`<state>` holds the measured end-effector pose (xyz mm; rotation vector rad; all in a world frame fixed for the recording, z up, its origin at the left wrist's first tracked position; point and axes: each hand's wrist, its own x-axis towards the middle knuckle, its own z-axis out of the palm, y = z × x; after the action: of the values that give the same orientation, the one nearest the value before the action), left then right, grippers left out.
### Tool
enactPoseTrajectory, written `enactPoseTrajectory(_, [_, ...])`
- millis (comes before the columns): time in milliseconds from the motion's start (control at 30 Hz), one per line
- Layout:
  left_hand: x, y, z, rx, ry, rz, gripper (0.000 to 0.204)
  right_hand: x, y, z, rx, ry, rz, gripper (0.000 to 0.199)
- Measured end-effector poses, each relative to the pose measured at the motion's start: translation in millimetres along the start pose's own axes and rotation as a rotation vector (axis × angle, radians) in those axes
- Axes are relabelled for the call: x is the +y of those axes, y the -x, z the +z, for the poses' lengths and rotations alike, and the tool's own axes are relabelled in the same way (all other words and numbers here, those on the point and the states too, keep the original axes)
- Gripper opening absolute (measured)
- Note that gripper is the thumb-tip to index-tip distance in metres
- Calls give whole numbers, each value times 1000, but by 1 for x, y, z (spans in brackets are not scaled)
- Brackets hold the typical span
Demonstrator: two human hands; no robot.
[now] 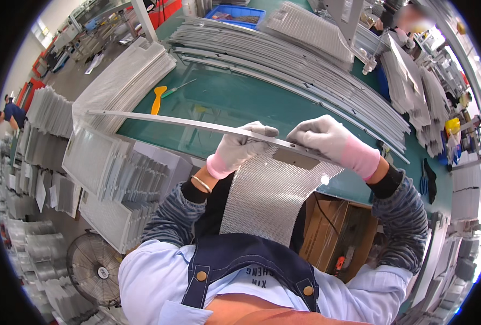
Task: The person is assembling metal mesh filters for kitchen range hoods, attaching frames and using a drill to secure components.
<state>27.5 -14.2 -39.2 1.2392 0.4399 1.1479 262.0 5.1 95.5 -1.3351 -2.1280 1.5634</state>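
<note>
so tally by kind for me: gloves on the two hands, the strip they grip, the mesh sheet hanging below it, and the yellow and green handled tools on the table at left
Gloves: 2
Metal strip: 1
Mesh sheet: 1
Yellow scraper: 1
Green-handled tool with a thin shaft: 1
Total: 6
</note>
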Motion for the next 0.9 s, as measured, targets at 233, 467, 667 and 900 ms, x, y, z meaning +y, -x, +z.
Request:
enactPoseTrajectory(233, [5, -1, 2, 27, -31, -46, 33, 30, 27, -33, 8, -196, 81, 33])
enactPoseTrajectory(467, [0, -7, 25, -105, -265, 111, 28, -18, -21, 10, 8, 298, -237, 37])
enactPoseTrajectory(667, [0, 0, 34, -107, -234, 39, 23, -34, -51, 29, -12, 269, -397, 37])
enactPoseTrajectory(900, [6, -10, 42, -228, -298, 214, 26, -62, -88, 53, -18, 327, -291, 38])
